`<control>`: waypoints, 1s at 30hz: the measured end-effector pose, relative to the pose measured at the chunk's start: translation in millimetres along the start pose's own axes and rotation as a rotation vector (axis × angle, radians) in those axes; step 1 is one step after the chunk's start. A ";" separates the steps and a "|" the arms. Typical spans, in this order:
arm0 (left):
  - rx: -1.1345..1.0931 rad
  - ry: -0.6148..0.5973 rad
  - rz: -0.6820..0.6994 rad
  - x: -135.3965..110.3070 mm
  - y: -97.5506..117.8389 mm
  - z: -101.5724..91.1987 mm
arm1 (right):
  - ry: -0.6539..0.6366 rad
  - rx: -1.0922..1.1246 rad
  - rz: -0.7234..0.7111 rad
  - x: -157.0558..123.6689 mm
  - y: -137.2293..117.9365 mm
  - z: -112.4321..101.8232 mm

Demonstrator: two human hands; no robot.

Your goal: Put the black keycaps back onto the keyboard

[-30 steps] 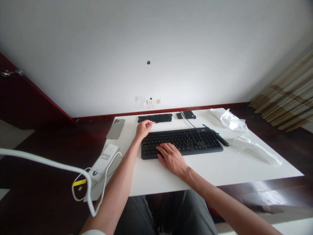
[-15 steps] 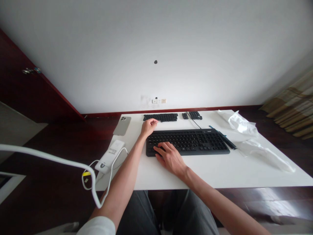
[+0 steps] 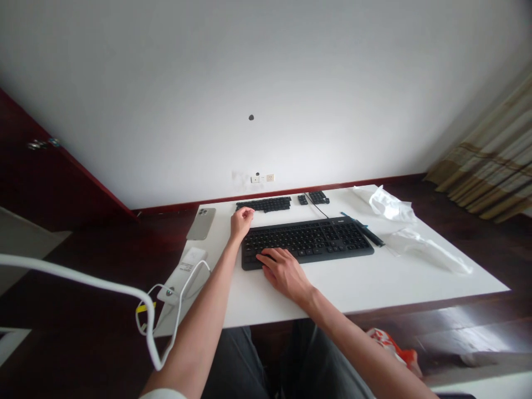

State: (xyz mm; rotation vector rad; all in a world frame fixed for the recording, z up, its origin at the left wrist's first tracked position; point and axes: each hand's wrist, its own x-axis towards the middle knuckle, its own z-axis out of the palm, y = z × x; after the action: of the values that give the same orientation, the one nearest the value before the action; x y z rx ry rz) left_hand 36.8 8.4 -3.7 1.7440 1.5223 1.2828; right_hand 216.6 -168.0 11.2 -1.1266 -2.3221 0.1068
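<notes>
Keyboard [image 3: 307, 244], black, full-size, lies square to the near edge of the white worktop [image 3: 415, 282]. Right hand [image 3: 285, 272] sits over its lower left keys, fingers loosely apart and curved down, pinching nothing; the placement reads as steadying the board. Left hand [image 3: 241, 223] is curled at the near edge of a black key strip [image 3: 263, 204] behind the keyboard; fingertips are at the strip, but whether they pinch anything cannot be told from this view. Two small black key blocks [image 3: 310, 198] lie further right in the same row, apparently kept in the keyboard's own left-to-right order. A thin black cable [image 3: 318, 206] passes beside them toward the wall. Slim dark tool [image 3: 369, 233] rests just beside the keyboard's far right corner, within reach of the right hand. Crumpled plastic wrap [image 3: 390, 204] lies well right, seemingly pushed aside. Phone [image 3: 201, 223] and white power bank [image 3: 187, 271] sit along the left edge, clear of both hands.
</notes>
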 end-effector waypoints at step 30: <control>-0.073 0.008 -0.026 4.9 -2.2 0.0 | 0.139 -0.078 0.208 127.1 133.9 16.4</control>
State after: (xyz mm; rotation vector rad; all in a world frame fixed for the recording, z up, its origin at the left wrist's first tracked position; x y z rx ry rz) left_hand 35.4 13.6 -3.9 1.6697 1.4790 1.3178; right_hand 239.2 16.0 13.5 -1.3689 -2.0990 0.0144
